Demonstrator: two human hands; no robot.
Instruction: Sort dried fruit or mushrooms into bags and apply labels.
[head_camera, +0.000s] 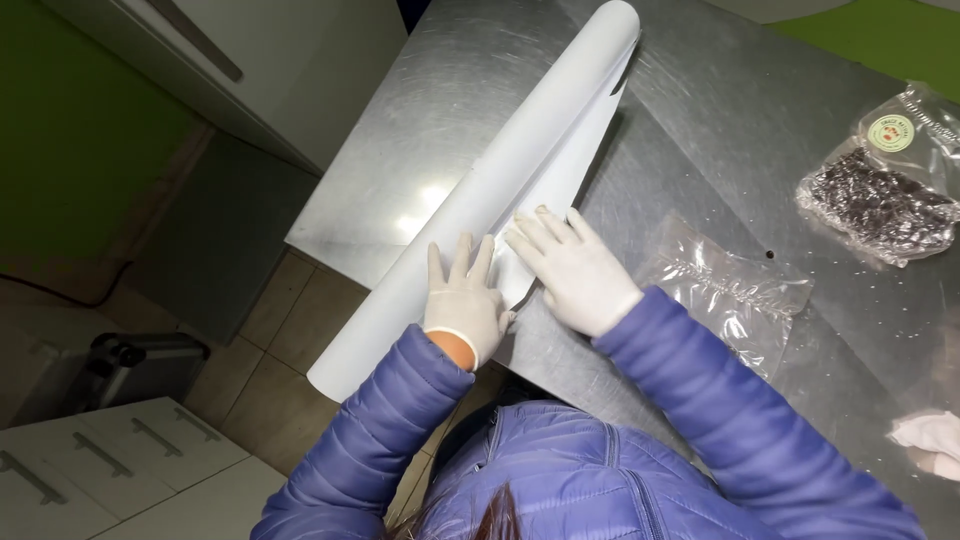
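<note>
A long roll of white paper (520, 150) lies across the steel table (700, 120), its near end hanging past the table's edge. My left hand (463, 298), in a white glove, rests flat on the roll with fingers spread. My right hand (573, 268), gloved too, presses flat on the loose sheet that comes off the roll. Both arms wear a blue quilted jacket. Neither hand grips anything.
An empty clear plastic bag (730, 290) lies just right of my right hand. A sealed clear bag of dark contents (885, 195) sits at the far right. A crumpled white cloth (930, 440) is at the right edge. White drawers (110, 470) stand on the tiled floor below left.
</note>
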